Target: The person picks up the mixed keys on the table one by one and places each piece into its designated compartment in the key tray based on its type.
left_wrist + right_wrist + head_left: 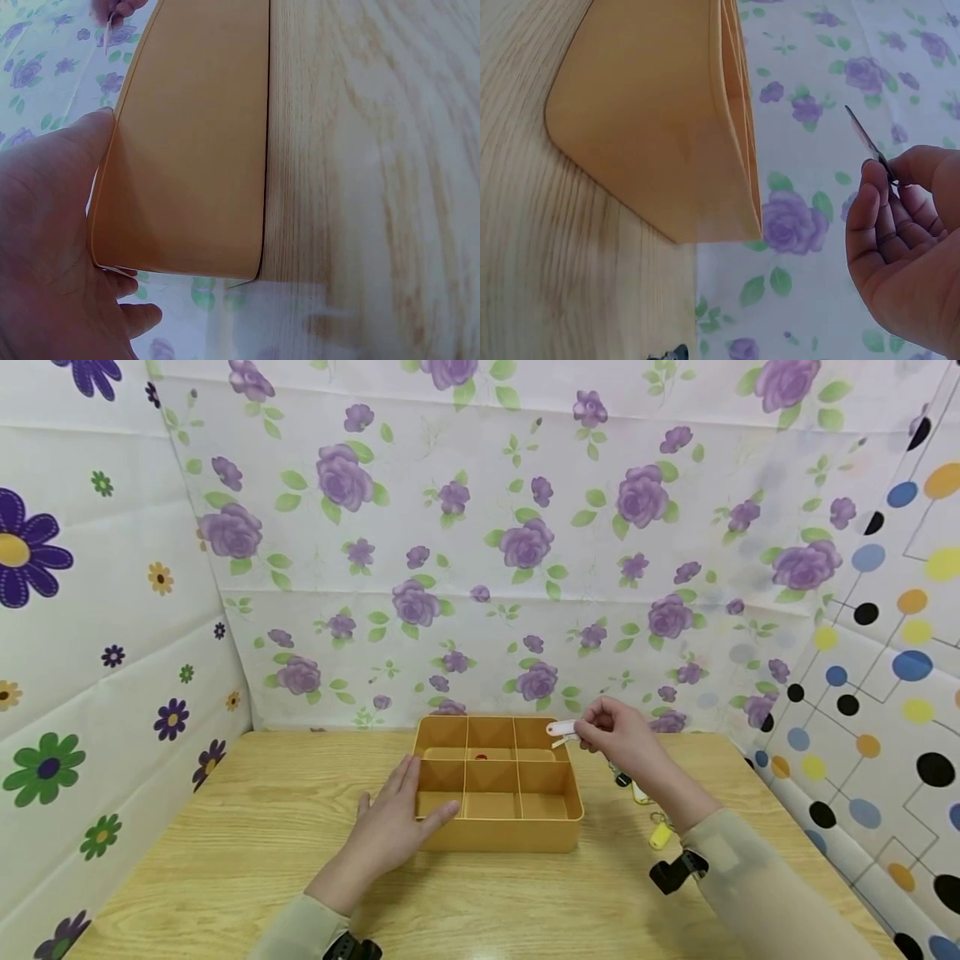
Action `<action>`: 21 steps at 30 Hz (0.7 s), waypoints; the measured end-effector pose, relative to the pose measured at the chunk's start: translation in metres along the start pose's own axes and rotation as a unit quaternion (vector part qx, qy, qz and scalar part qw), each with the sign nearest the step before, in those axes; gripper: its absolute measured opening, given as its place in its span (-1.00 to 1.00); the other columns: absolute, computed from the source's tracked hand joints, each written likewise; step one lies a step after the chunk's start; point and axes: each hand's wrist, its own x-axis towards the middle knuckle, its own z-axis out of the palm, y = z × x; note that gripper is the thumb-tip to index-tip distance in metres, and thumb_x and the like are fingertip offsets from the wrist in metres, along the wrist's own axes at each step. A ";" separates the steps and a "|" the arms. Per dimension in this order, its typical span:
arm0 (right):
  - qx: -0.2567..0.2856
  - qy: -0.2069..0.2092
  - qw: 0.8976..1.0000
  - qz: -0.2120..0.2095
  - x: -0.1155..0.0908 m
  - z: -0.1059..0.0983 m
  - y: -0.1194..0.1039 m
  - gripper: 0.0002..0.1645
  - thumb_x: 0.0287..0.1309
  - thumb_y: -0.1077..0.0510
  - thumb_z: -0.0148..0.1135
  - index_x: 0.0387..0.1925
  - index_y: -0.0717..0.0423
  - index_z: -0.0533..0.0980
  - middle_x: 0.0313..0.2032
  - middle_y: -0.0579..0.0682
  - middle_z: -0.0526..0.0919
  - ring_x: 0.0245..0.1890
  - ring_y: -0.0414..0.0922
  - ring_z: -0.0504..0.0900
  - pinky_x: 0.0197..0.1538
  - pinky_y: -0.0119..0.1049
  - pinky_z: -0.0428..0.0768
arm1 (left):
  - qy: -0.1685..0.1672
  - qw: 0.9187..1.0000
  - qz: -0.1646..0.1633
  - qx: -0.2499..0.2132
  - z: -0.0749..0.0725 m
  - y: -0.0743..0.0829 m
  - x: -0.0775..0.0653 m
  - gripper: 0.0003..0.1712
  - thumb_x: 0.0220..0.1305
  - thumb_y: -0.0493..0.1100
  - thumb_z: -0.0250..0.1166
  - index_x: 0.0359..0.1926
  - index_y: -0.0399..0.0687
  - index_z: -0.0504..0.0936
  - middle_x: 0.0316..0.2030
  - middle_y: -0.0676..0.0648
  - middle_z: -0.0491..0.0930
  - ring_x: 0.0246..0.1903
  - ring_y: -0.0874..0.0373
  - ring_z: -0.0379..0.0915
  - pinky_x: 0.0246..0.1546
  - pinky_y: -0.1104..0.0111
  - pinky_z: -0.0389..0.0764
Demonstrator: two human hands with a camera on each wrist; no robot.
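A yellow-brown compartment box (498, 835) stands on the wooden table. My left hand (390, 822) rests on its left end, the fingers straight along the side and the thumb over the front rim. In the left wrist view, the thumb (94, 135) touches the rim. Above the box's back right corner, my right hand (611, 731) pinches a pale pink key tag (561, 727) between thumb and fingertips. A thin metal piece (564, 741) hangs below the tag; its shape is too small to tell. A small red thing (481, 757) shows in the back middle compartment.
Right of the box lie a yellow key tag (661, 836) with a ring, another yellow-edged tag (640, 793) and a black item (622, 778), partly behind my right forearm. Flowered cloth (480, 568) hangs behind the table (300, 785), with patterned cloth at both sides.
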 end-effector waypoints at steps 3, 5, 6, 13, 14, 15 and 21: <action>0.005 -0.015 1.000 -0.006 0.008 0.007 -0.007 -0.80 0.62 0.17 0.29 -0.07 0.25 0.50 -0.26 0.16 0.76 -0.25 -0.01 0.74 -0.17 -0.28 0.72 | 0.002 1.000 0.001 0.001 0.000 0.000 0.000 0.38 0.45 0.69 0.08 0.79 -0.22 -0.11 0.78 -0.20 -0.17 0.70 -0.28 -0.07 0.50 -0.58 -0.24; 0.013 -0.026 1.000 -0.005 0.012 0.011 -0.010 -0.81 0.62 0.18 0.27 -0.07 0.25 0.49 -0.27 0.16 0.75 -0.26 -0.02 0.72 -0.17 -0.28 0.71 | 0.002 1.000 0.000 0.001 0.000 0.000 -0.001 0.39 0.44 0.70 0.07 0.79 -0.21 -0.12 0.78 -0.20 -0.18 0.71 -0.27 -0.08 0.50 -0.57 -0.25; 0.017 -0.030 0.999 -0.005 0.014 0.014 -0.012 -0.81 0.62 0.18 0.27 -0.07 0.25 0.49 -0.27 0.16 0.74 -0.26 -0.02 0.71 -0.16 -0.27 0.70 | 0.001 1.000 -0.001 0.002 0.000 0.000 -0.002 0.38 0.45 0.69 0.08 0.80 -0.21 -0.11 0.78 -0.19 -0.18 0.71 -0.26 -0.09 0.51 -0.56 -0.25; 0.037 -0.045 0.998 -0.009 0.024 0.027 -0.017 -0.86 0.61 0.21 0.21 -0.07 0.24 0.46 -0.29 0.12 0.66 -0.24 0.07 0.60 -0.16 -0.21 0.60 | 0.004 1.000 0.002 -0.003 0.000 0.000 -0.003 0.35 0.46 0.66 0.11 0.79 -0.21 -0.07 0.78 -0.20 -0.16 0.69 -0.29 -0.03 0.50 -0.58 -0.24; 0.041 -0.046 0.998 -0.008 0.026 0.029 -0.018 -0.87 0.60 0.22 0.21 -0.08 0.23 0.46 -0.29 0.13 0.66 -0.25 0.07 0.58 -0.16 -0.21 0.59 | 0.004 1.000 0.002 -0.004 0.000 0.000 -0.002 0.36 0.45 0.68 0.09 0.79 -0.21 -0.07 0.78 -0.20 -0.15 0.69 -0.30 -0.02 0.50 -0.58 -0.24; 0.043 -0.047 0.998 -0.008 0.028 0.030 -0.019 -0.88 0.59 0.24 0.20 -0.08 0.23 0.45 -0.30 0.14 0.65 -0.27 0.07 0.56 -0.18 -0.20 0.57 | 0.004 1.000 0.002 -0.002 0.000 -0.001 -0.002 0.38 0.43 0.70 0.07 0.79 -0.21 -0.07 0.78 -0.21 -0.15 0.69 -0.30 -0.02 0.50 -0.58 -0.24; 0.028 -0.047 0.999 -0.004 0.036 0.036 -0.021 -0.89 0.58 0.23 0.22 -0.12 0.21 0.48 -0.35 0.19 0.64 -0.38 -0.05 0.53 -0.26 -0.26 0.55 | 0.002 1.000 -0.004 0.004 0.003 -0.001 0.002 0.39 0.41 0.73 0.05 0.80 -0.19 -0.08 0.78 -0.18 -0.18 0.70 -0.27 -0.05 0.52 -0.55 -0.26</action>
